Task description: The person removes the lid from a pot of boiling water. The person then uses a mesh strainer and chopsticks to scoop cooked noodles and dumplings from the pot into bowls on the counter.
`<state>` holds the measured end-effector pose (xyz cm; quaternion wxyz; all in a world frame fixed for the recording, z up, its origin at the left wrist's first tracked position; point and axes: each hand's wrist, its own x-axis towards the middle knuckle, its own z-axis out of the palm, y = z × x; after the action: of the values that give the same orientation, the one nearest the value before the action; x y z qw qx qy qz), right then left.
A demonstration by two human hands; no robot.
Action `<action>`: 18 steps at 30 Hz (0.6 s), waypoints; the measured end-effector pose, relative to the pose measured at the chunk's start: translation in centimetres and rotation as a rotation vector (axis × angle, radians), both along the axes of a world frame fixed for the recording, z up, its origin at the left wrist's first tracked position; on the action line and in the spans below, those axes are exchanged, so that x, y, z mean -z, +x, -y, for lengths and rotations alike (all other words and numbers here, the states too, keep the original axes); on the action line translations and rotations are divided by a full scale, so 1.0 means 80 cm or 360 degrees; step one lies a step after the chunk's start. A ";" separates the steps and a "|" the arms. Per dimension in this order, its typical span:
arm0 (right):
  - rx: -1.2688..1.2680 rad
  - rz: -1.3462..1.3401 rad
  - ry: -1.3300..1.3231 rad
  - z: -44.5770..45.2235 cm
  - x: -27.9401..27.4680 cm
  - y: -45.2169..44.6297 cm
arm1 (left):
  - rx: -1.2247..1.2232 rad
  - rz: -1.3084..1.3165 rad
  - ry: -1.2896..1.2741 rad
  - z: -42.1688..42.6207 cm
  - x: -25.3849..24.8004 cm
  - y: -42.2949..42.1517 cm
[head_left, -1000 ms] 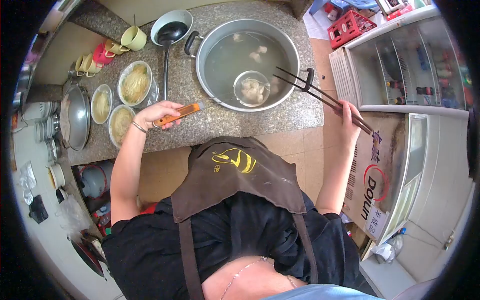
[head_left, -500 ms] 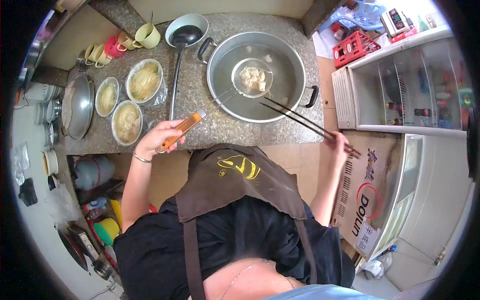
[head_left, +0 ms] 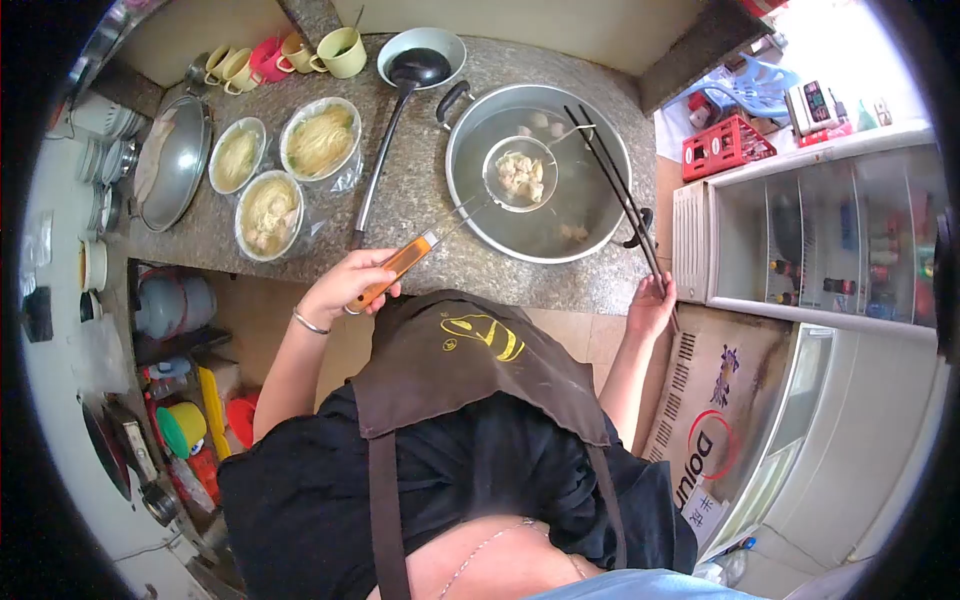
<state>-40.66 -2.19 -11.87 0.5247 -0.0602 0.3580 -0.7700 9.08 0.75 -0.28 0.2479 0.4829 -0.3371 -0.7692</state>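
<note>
My left hand [head_left: 360,282] is closed around the orange handle of a strainer [head_left: 400,266]. The strainer's round basket, holding pale dumplings [head_left: 521,176], is over the cloudy liquid inside a large metal pot [head_left: 628,190]. At the pot's right side, my right hand [head_left: 652,304] grips the lower ends of long dark chopsticks [head_left: 625,196]. Their tips point up and left over the pot, near the basket. Left of the pot, a black ladle [head_left: 378,165] has its head in a pale bowl [head_left: 455,47]. Noodles fill three bowls [head_left: 325,138] on the counter.
A lidded-looking metal pan [head_left: 185,165] lies at the counter's left. Yellow and pink mugs [head_left: 342,52] line the back. To the right are a fridge [head_left: 830,235], a red crate [head_left: 727,148] and a cardboard panel [head_left: 715,400]. Below the counter sits a blue container [head_left: 175,305].
The view has shifted, so the counter appears further right. The strainer basket has moved up from the pot's near edge. The chopsticks have swung steeper, with their tips higher over the pot.
</note>
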 end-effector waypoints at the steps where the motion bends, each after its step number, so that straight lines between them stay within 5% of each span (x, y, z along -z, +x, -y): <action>1: -0.0013 -0.0008 -0.0016 0.001 -0.007 -0.004 | -0.0014 0.0002 0.0018 0.001 0.004 -0.002; 12: -0.0109 -0.0202 -0.0137 0.002 -0.054 0.006 | -0.0156 -0.0116 0.0103 0.013 0.049 -0.036; 18: -0.0092 -0.0978 0.0259 -0.007 -0.073 0.030 | -0.0132 -0.0194 0.0100 0.001 0.029 -0.029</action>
<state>-38.30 -1.65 -6.01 0.4168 -0.2579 0.5582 -0.6694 6.73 0.63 -2.60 0.2842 0.4564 -0.2768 -0.7964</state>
